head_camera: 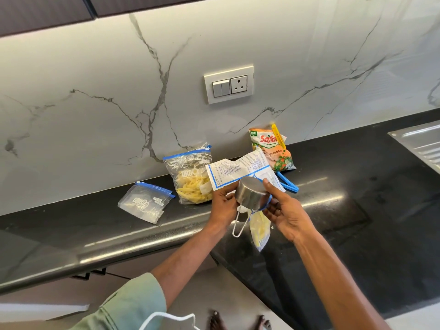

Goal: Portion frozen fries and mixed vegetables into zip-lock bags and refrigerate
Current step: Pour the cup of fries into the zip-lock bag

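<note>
Head view, frame centre: fries-portioning step, left hand [223, 206] grip holds steel cup [252, 195] tipped into zip-lock bag [260, 232], mouth pinched by right hand [284, 211]; next, probably empty and seal.

A home kitchen. A dark polished stone worktop [357, 210] runs below a marble-veined backsplash [95, 91] carrying a switch-and-socket plate [229, 84]. A ridged steel sink drainboard [421, 144] sits at the right, dark wall cabinets [47, 13] overhead.

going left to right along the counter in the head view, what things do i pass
empty zip bag → zip bag of fries → vegetable packet → steel sink
</note>
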Available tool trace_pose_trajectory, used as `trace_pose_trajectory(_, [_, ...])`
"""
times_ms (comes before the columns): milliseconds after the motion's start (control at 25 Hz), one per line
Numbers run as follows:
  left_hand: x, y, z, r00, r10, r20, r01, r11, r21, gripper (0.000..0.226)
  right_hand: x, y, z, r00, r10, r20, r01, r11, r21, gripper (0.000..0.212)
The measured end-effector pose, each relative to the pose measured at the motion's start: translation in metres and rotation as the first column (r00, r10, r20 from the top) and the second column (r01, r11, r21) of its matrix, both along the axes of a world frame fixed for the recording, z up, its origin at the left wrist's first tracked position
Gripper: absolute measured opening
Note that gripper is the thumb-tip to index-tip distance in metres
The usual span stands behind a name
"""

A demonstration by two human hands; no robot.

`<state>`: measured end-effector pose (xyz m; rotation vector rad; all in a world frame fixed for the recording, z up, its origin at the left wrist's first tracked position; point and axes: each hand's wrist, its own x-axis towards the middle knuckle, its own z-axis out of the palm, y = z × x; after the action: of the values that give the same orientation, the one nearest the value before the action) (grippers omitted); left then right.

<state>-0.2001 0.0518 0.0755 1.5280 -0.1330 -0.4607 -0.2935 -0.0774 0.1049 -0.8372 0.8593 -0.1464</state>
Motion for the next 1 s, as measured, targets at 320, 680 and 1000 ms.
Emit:
trace_pose_trajectory(320, [-0.018, -0.019, 0.003, 0.992, 0.048, -0.117, -0.074, 0.972, -0.223, 0.032, -0.013, -0.003, 0.01, 0.916, 0.397, -0.067, -0.296, 0.552, -0.78, 0.103])
trace_pose_trajectory(680, [-0.005, -0.012, 0.007, 0.999, -0.044, -0.011, 0.044, 0.999, 0.018, 0.032, 0.001, -0.021, -0.006, 0.949, 0.302, -0.089, -0.262, 0.599, -0.757, 0.059])
trace_pose_trajectory(1000, [-0.004, -0.009, 0.008, 0.997, -0.06, -0.053, 0.063, 0.996, 0.06, 0.02, -0.006, -0.018, -0.004, 0.941, -0.263, 0.213, 0.333, 0.838, -0.433, 0.056])
